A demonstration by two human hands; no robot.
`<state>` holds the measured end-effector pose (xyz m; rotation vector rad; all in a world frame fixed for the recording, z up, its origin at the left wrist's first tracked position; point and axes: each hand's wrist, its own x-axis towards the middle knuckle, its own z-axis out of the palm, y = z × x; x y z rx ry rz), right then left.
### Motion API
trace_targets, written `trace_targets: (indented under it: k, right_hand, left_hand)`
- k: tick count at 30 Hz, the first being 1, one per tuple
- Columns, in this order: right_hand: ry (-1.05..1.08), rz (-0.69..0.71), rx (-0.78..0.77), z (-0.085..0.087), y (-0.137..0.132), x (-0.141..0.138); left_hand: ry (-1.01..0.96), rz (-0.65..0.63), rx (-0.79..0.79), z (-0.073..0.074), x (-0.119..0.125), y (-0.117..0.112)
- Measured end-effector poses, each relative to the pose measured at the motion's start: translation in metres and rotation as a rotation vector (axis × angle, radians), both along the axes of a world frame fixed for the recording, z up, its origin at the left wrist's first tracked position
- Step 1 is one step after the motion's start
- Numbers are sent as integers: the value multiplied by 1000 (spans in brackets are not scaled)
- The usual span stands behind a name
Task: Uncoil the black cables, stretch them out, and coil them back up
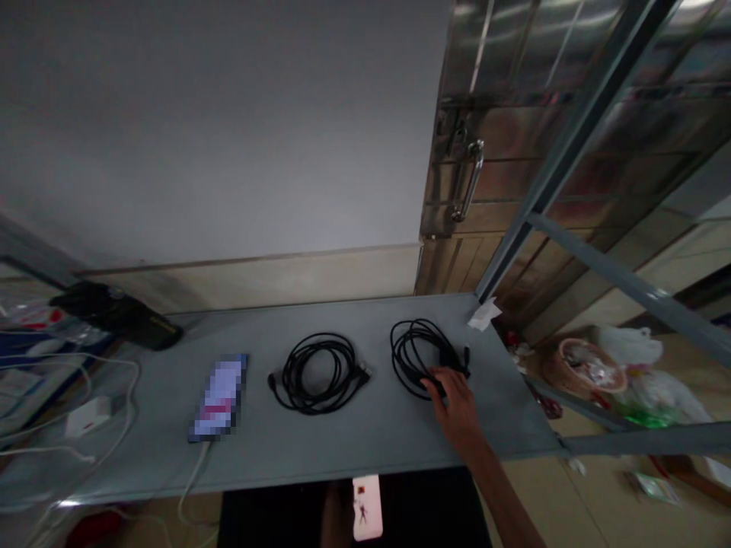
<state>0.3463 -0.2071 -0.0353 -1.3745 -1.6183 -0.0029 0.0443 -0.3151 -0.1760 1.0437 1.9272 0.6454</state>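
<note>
My right hand [457,407] reaches over the shelf from the right, fingers curled down onto the near edge of a coiled black cable [419,346] with a dark block-like part. Left of it lies a second coil, a black cable [320,373] with plugs at both ends, untouched. Below the shelf edge, over the dark lap, is a pale pink rectangular thing [367,508] with a small figure on it, like a phone case. My left hand [336,516] is a dim shape beside it; its fingers are lost in shadow.
A phone [220,396] with a white cable lies left on the grey shelf [274,457]. Further left are a white charger [88,416] and a black bottle [126,316]. A white paper scrap [484,313] sits by the metal post. A basket [588,365] and bags stand right.
</note>
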Motion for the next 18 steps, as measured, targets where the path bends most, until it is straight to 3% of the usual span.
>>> trace_targets:
  k: [3,6,10,12,15,18]
  right_hand:
    - [36,-43,15,17,7,2]
    - [79,-70,7,46,10,4]
    - [226,-127,-33,91,-3,-1]
    - [319,-153,-45,107,-15,-9]
    - [356,-154,-48,117,-29,-26]
    - [375,-118,-79,114,-36,-46]
  left_hand:
    - [-73,-31,44,8,-12,-1]
    - [-175,-95,114,23,-24,-7]
    - [-245,-249,182,57,-37,-17]
    - [-228,-268,178,77,-39,-20]
    - [-303,-245,160,103,-34,-20]
    - [-528,-287,59,119,-18,-18]
